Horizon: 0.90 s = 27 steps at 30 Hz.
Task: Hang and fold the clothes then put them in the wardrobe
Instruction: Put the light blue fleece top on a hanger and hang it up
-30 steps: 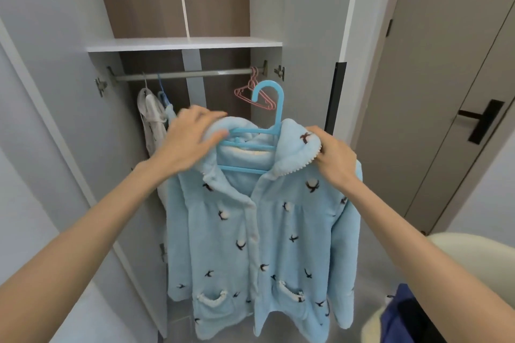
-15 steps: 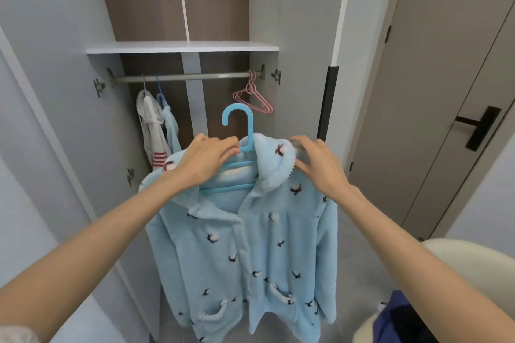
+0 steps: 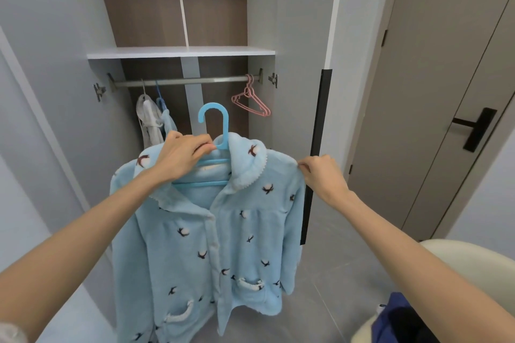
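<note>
A light blue fleece pyjama top (image 3: 237, 234) with small dark bird prints hangs on a blue plastic hanger (image 3: 214, 125) in front of the open wardrobe. My left hand (image 3: 181, 157) grips the hanger at the base of its hook. My right hand (image 3: 320, 172) pinches the top's right shoulder. The hook stands below the metal rail (image 3: 184, 81) and clear of it. Most of the hanger's bar is hidden under the collar.
On the rail hang a white garment (image 3: 149, 122) and a blue one (image 3: 167, 120) at the left, and empty pink hangers (image 3: 250, 100) at the right. A white shelf (image 3: 181, 51) sits above. A cream chair (image 3: 457, 262) with dark blue clothes (image 3: 401, 320) is at lower right.
The top and hanger have swung left and turned to face me squarely. My right hand slid from the collar out to the shoulder. The hook now points left.
</note>
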{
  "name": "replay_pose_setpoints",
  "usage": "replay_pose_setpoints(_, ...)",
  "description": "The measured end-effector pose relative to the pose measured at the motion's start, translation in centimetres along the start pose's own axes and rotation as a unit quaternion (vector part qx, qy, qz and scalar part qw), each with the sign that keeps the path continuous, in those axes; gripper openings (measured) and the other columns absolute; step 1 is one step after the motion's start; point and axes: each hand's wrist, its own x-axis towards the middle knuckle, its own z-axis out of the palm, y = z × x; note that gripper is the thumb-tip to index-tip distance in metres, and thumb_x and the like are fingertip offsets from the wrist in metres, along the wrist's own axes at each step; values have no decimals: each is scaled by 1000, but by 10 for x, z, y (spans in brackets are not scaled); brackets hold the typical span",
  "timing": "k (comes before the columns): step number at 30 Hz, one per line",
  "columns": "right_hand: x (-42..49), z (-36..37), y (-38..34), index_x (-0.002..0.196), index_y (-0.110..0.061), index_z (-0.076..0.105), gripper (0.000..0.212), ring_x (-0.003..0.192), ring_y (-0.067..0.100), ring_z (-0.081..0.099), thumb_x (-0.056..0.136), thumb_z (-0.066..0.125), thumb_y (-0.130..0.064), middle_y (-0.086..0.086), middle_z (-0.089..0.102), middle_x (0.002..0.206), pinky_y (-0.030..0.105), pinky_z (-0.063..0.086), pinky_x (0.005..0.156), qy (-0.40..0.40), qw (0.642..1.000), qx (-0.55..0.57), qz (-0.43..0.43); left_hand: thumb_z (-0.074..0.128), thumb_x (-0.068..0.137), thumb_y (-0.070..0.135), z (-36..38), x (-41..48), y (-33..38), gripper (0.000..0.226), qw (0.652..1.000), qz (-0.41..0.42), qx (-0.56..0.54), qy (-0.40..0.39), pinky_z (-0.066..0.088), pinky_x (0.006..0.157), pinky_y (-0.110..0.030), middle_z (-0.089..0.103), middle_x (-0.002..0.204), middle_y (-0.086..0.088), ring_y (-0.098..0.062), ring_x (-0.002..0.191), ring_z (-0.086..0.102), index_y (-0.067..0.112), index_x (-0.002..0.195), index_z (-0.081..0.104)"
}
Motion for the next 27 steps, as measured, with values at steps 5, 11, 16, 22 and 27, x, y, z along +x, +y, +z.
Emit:
replay_pose_setpoints(5, 4, -5, -11, 74, -2, 53, 17, 68, 35, 52, 86, 43, 5, 14, 54, 72, 43, 45, 67, 24, 998, -46, -21, 28, 96, 48, -9, -6, -8, 36, 998, -2, -26, -55, 12, 67, -33, 56, 72, 19, -3, 65, 42, 33, 103, 59)
replay_pose_setpoints(11, 35, -36, -12, 71, 0, 52, 15, 64, 34, 46, 81, 44, 8, 15, 50, 72, 39, 35, 57, 132, 989, -63, -12, 33, 100, 38, -10, -24, -40, 37, 994, -54, 2, -90, 16, 73, -32, 61, 124, 13, -6, 83, 38, 29, 127, 58)
replay_pose_setpoints(16, 40, -33, -11, 60, -5, 42, 22, 63, 33, 40, 75, 44, 11, 12, 37, 62, 34, 28, 54, 72, 991, -104, 51, 30, 103, 36, -10, -27, -29, 31, 992, -72, -36, -95, 13, 70, -33, 55, 113, 24, -6, 99, 47, 35, 100, 61)
replay_pose_setpoints(22, 25, -11, -7, 111, -5, 62, 36, 97, 34, 61, 83, 45, 8, 14, 65, 108, 42, 51, 79, 32, 998, 2, 55, 37, 102, 22, -2, -17, 6, 30, 990, -79, -101, -59, 13, 66, -32, 53, 70, 14, -3, 74, 51, 29, 82, 58)
replay_pose_setpoints(27, 8, -5, -39, 126, -20, 50, 43, 115, 15, 56, 86, 41, -5, -5, 61, 126, 37, 47, 97, 27, 968, 243, -64, 35, 102, 24, 13, -5, 34, 34, 989, -57, -116, -76, 24, 81, -38, 52, 69, 15, -1, 74, 49, 35, 77, 56)
